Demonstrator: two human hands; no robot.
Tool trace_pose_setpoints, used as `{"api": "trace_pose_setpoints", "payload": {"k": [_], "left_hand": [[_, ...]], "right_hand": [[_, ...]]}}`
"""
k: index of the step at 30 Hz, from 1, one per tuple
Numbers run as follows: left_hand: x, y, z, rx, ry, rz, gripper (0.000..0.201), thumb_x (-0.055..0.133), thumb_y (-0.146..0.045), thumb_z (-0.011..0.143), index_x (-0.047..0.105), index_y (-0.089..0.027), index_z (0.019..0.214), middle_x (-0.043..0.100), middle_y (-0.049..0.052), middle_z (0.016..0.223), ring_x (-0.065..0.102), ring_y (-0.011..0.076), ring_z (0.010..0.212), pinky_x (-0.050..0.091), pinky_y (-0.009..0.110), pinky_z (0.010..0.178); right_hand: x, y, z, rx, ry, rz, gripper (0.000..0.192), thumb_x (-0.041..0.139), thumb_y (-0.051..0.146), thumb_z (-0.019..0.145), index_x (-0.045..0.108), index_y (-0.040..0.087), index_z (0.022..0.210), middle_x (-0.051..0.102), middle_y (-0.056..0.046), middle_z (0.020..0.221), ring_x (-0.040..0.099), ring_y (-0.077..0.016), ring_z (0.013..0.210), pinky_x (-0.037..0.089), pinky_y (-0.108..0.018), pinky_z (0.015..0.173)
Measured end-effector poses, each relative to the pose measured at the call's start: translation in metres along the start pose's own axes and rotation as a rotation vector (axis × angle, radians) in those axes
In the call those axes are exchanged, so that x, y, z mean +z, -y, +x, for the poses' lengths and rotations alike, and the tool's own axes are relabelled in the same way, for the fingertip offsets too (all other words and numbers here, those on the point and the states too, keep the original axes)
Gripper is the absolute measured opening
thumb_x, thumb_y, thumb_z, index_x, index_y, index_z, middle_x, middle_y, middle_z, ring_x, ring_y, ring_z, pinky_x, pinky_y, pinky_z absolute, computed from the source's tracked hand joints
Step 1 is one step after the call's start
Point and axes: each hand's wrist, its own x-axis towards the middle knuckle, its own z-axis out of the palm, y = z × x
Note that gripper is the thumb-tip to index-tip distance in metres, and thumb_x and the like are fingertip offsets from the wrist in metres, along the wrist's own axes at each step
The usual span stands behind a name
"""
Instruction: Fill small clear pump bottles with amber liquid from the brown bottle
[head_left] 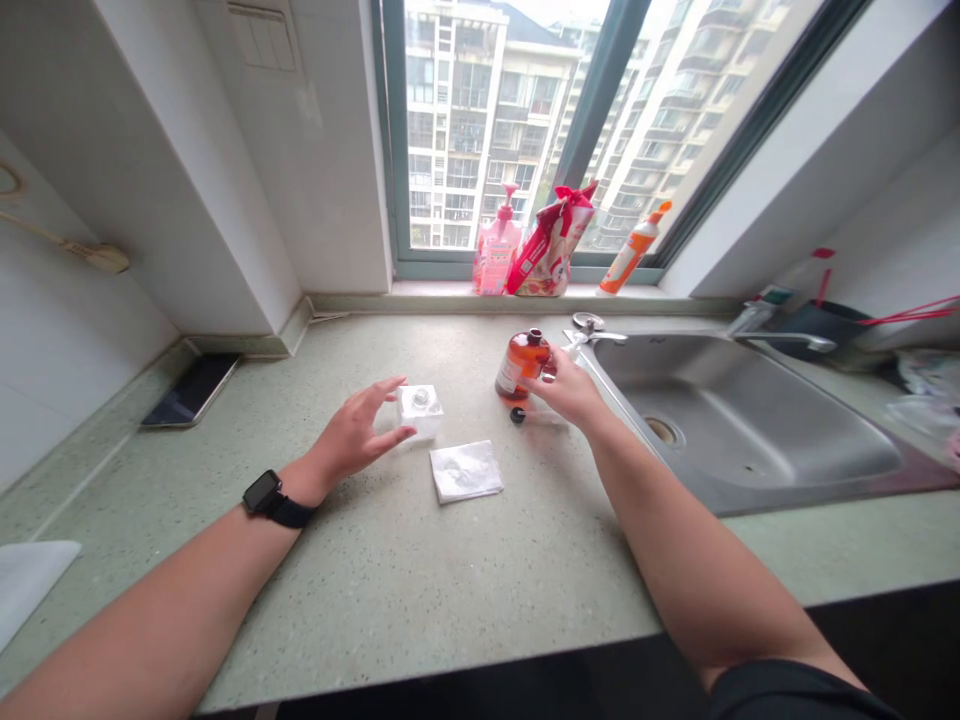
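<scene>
On a speckled green countertop (pixel 390 580), my left hand (pixel 352 437) is spread around a small clear square bottle (pixel 421 409), fingers touching its near and top sides. My right hand (pixel 571 388) grips an amber bottle (pixel 522 363) with an open neck, which stands upright beside the sink. A small black cap (pixel 517 415) lies on the counter just below the amber bottle. A folded white tissue (pixel 466 470) lies between my two hands, nearer to me. I wear a black watch (pixel 264 493) on my left wrist.
A steel sink (pixel 750 430) with a tap (pixel 780 340) fills the right side. On the window sill stand a pink pump bottle (pixel 496 252), a red refill pouch (pixel 551 248) and an orange-and-white bottle (pixel 634 252). A dark phone (pixel 191 390) lies at the left wall.
</scene>
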Motion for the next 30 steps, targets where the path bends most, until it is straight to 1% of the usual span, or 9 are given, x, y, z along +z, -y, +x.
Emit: {"api": "trace_pose_setpoints", "payload": {"k": [3,5,8,11,16,19,23,25,30], "left_hand": [[0.002,0.000,0.001,-0.013,0.010,-0.016,0.067,0.069,-0.057,0.101,0.046,-0.028,0.157,0.069,0.013,0.147,0.074,0.0312,0.122,0.058,0.054,0.112],[0.004,0.001,0.001,-0.022,0.023,-0.032,0.067,0.068,-0.057,0.101,0.046,-0.027,0.157,0.068,0.014,0.148,0.074,0.0312,0.123,0.058,0.054,0.111],[0.006,0.001,0.001,-0.039,0.052,-0.056,0.069,0.068,-0.058,0.101,0.045,-0.027,0.158,0.067,0.014,0.149,0.074,0.0312,0.124,0.058,0.053,0.112],[0.007,0.003,0.001,-0.071,0.073,-0.078,0.073,0.069,-0.059,0.100,0.043,-0.026,0.159,0.066,0.015,0.150,0.073,0.0321,0.125,0.056,0.055,0.113],[0.006,0.007,0.001,-0.144,0.095,-0.098,0.087,0.078,-0.064,0.090,0.043,-0.027,0.160,0.066,0.016,0.149,0.067,0.0360,0.136,0.052,0.059,0.118],[0.006,0.009,0.002,-0.167,0.107,-0.103,0.086,0.083,-0.064,0.085,0.050,-0.025,0.154,0.066,0.016,0.148,0.065,0.0368,0.137,0.051,0.058,0.119],[0.006,0.008,0.003,-0.160,0.141,-0.108,0.070,0.081,-0.058,0.087,0.058,-0.025,0.144,0.068,0.015,0.144,0.067,0.0362,0.133,0.053,0.057,0.116],[0.006,0.007,0.003,-0.161,0.139,-0.106,0.065,0.079,-0.057,0.088,0.060,-0.024,0.140,0.070,0.014,0.141,0.068,0.0357,0.130,0.054,0.056,0.114],[0.008,0.005,0.003,-0.139,0.121,-0.087,0.067,0.079,-0.059,0.088,0.059,-0.023,0.141,0.071,0.014,0.140,0.068,0.0356,0.130,0.054,0.055,0.114]], "right_hand": [[0.012,0.004,-0.003,0.011,-0.064,-0.010,0.067,0.082,0.046,0.076,0.061,0.025,0.137,0.079,-0.013,0.126,0.077,-0.0345,0.115,0.061,-0.055,0.103],[0.019,0.007,-0.005,0.025,-0.094,-0.001,0.069,0.081,0.047,0.076,0.058,0.026,0.138,0.078,-0.013,0.129,0.077,-0.0344,0.115,0.061,-0.055,0.102],[0.025,0.011,-0.008,0.039,-0.102,0.009,0.074,0.081,0.046,0.075,0.054,0.028,0.141,0.077,-0.013,0.131,0.076,-0.0338,0.114,0.061,-0.053,0.102],[0.028,0.013,-0.008,0.052,-0.093,-0.018,0.075,0.083,0.047,0.073,0.055,0.027,0.140,0.077,-0.014,0.132,0.075,-0.0340,0.117,0.061,-0.050,0.101],[0.031,0.016,-0.006,0.081,-0.078,-0.039,0.063,0.084,0.049,0.071,0.063,0.026,0.125,0.078,-0.011,0.123,0.076,-0.0325,0.109,0.061,-0.049,0.096],[0.035,0.018,-0.007,0.008,-0.091,-0.019,0.063,0.084,0.049,0.071,0.062,0.027,0.127,0.076,-0.011,0.123,0.074,-0.0320,0.112,0.060,-0.050,0.098],[0.038,0.023,-0.015,-0.142,-0.100,0.002,0.073,0.082,0.055,0.078,0.056,0.028,0.140,0.072,-0.012,0.134,0.070,-0.0327,0.119,0.059,-0.053,0.103],[0.039,0.026,-0.021,-0.229,-0.126,-0.005,0.075,0.081,0.057,0.080,0.053,0.027,0.142,0.070,-0.014,0.136,0.069,-0.0331,0.120,0.058,-0.054,0.105],[0.045,0.035,-0.032,-0.432,-0.183,-0.063,0.067,0.076,0.050,0.087,0.051,0.025,0.145,0.069,-0.015,0.134,0.064,-0.0357,0.126,0.054,-0.056,0.112]]}}
